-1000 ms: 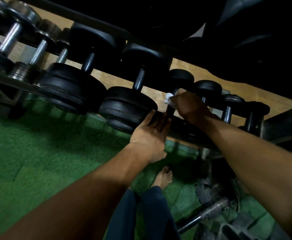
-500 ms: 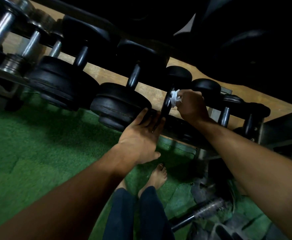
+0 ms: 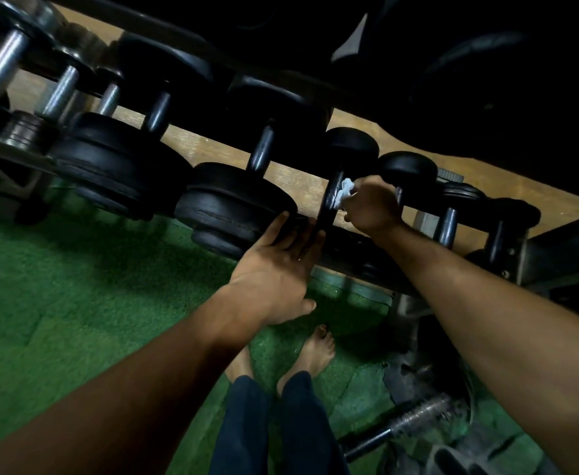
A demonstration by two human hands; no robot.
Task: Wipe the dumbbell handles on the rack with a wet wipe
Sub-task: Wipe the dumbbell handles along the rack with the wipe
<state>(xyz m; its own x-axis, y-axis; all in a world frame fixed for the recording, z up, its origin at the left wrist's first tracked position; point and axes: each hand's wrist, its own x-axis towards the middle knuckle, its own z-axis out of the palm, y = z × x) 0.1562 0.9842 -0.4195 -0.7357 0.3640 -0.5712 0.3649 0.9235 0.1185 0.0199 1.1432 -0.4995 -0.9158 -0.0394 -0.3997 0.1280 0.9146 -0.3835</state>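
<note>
I read a dim rack (image 3: pixel 7 150), a steel rail running from left up high to right lower down. Far left: chrome-handled dumbbells (image 3: pixel 1 65), ribbed shiny bars, metal plates. Next right: two big black dumbbells (image 3: pixel 236 204), stacked matte rubber discs with smooth dark handles, edges scuffed. Floor under it all is green turf (image 3: pixel 58 303), coarse and nubby.

Left hand (image 3: pixel 274 269) is centre frame, fingers straight and together, tips resting on the near head of the smaller dumbbell, just beside the big rubber disc. Thumb sticks out on the near side.

Dumbbell handle (image 3: pixel 331 197) under work is a slim glossy black bar, round dome head at its far end. Wet wipe (image 3: pixel 345 190), white and crumpled, is pressed against the handle's right side. Right hand (image 3: pixel 372 209) pinches the wipe, fingers curled around it; I cannot tell whether they wrap the bar too.

Further right: smaller round-headed dumbbells (image 3: pixel 447 222), short dark handles. Near right on the floor: a knurled steel bar (image 3: pixel 415 416). Bare feet (image 3: pixel 315 351) on turf, dark trouser legs.
</note>
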